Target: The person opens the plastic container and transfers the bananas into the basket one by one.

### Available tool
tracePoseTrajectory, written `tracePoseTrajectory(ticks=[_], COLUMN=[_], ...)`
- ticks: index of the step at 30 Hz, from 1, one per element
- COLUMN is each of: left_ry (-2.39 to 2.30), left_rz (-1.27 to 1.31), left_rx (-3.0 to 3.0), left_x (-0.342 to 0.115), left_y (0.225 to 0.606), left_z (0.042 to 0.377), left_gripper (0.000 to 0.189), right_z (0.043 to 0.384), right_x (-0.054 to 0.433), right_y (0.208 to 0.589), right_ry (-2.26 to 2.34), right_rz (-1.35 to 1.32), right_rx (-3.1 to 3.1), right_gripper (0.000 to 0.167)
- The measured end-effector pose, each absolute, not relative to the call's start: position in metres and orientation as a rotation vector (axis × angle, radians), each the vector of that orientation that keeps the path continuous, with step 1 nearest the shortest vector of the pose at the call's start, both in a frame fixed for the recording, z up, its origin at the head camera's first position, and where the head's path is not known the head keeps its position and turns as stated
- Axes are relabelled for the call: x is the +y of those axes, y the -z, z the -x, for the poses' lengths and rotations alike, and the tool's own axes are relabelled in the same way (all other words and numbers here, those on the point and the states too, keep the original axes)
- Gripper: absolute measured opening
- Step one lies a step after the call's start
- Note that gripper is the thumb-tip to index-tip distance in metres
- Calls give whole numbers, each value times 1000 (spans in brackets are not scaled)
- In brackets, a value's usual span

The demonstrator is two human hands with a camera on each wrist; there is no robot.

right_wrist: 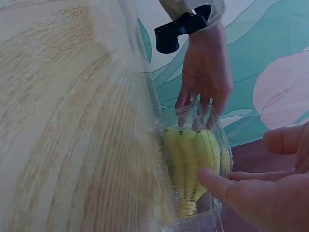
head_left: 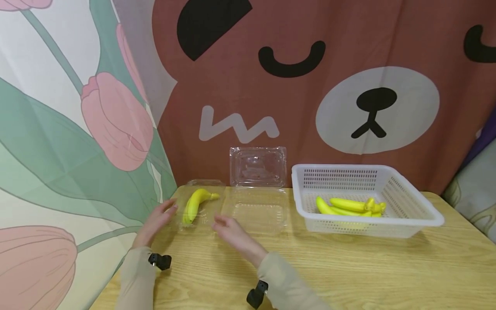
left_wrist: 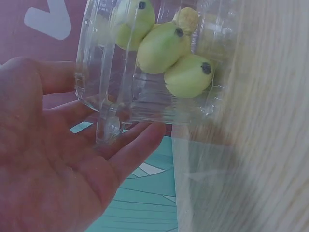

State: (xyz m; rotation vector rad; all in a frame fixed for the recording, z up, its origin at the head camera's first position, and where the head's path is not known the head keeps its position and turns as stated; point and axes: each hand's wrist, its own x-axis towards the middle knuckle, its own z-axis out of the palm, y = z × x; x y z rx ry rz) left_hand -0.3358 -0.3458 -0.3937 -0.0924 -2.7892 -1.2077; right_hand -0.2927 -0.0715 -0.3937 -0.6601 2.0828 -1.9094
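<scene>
A bunch of yellow bananas [head_left: 195, 204] lies inside a clear plastic clamshell box [head_left: 212, 209] at the table's left, its lid down over the fruit. Along the box's left side is my left hand [head_left: 156, 221]; in the left wrist view its extended fingers [left_wrist: 137, 147] overlap the box's rim. My right hand [head_left: 238, 237] is at the box's front right corner, fingers extended and curled round nothing. Just right of it stands a second clear clamshell box [head_left: 257, 217], its lid [head_left: 257, 167] raised upright at the back.
A white perforated plastic basket [head_left: 368, 228] holding several more bananas [head_left: 350, 204] stands on the wooden table [head_left: 348, 271] at the right. A bear-print curtain [head_left: 240, 94] hangs right behind the table, and a tulip-print curtain [head_left: 46, 181] hangs along its left side.
</scene>
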Motion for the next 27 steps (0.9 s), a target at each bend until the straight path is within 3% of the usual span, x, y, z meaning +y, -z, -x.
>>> tracePoseTrajectory(ticks=[10,27], left_ry=[1420,1745], left_rz=[50,-36], left_rx=[-2729,-2605], left_x=[-344,-350], left_y=[394,387], left_z=[336,330], left_gripper=[54,54], right_z=[295,292], right_x=[-72,-79], right_y=[407,406], right_ry=[1805,1865], right_rz=[706,764], right_rx=[2048,2019], right_gripper=[67,61])
